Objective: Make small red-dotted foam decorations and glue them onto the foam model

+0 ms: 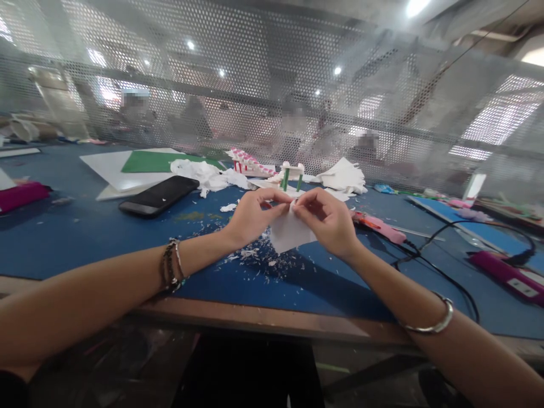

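Between my hands hangs a small piece of white paper [291,233], pinched at its top edge. My left hand [257,215] has thumb and finger closed on the paper's upper edge from the left. From the right, my right hand [329,221] pinches the same edge, its fingertips almost touching the left ones. Below the paper, small white scraps [272,263] lie scattered on the blue table [204,300]. Just behind my hands stands a little model with green posts and a pale top [293,170]. Beside it is a pink-and-white model [250,163] on red posts.
A black phone [159,196] lies left, near white sheets [110,170] and a green sheet [151,161]. Crumpled white paper [204,174] sits behind it. At right are a pink glue gun [380,226], its black cable [454,224] and a magenta power strip [508,275]. A perforated screen [255,73] stands behind.
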Motion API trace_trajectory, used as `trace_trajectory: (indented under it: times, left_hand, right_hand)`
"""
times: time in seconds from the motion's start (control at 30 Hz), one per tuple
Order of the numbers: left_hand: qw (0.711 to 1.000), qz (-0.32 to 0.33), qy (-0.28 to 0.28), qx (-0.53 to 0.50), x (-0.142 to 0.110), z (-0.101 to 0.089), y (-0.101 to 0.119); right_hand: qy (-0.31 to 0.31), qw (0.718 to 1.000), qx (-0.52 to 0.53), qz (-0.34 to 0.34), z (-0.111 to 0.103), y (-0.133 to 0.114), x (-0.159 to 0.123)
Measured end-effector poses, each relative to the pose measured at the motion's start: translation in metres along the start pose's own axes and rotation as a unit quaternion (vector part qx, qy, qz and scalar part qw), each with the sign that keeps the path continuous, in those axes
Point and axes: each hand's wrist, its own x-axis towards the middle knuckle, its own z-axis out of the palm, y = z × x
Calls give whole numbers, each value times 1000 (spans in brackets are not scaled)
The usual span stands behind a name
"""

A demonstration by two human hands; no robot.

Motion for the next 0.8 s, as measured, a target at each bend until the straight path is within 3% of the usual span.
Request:
trace_trajectory:
  times: [0.13, 0.27, 0.57, 0.8]
  left_hand:
    - [997, 54, 8, 51, -1, 0, 1]
    - [994, 91, 0, 61, -2, -1, 1]
    - [992, 118, 1, 49, -3, -1, -2]
    - [993, 102, -13, 60, 2, -4, 0]
  right_hand:
    - [1, 997, -65, -48, -1, 1, -2]
    - [24, 996, -65, -50, -1, 2, -2]
    - [9, 997, -64, -36, -1, 0, -1]
    - [29, 998, -46, -28, 1, 0, -1]
